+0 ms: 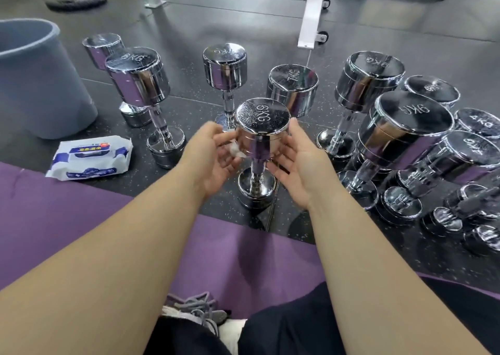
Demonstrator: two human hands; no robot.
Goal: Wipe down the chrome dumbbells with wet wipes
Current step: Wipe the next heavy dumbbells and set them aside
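A chrome 6KG dumbbell [261, 127] stands upright on the dark gym floor in front of me. My left hand [213, 157] is at the left side of its top head, with a crumpled white wet wipe [236, 150] between its fingers and the chrome. My right hand [295, 162] is at the right side of the head, fingers straight and palm facing the dumbbell. A pack of wet wipes [90, 157] lies on the floor to the left.
Several more chrome dumbbells stand upright behind and to the right, such as an 8KG one [140, 83] and a 9KG one [405, 127]. A grey bin [35, 78] stands at the left. A purple mat [81, 219] lies under my legs. A white bench leg [311, 21] is behind.
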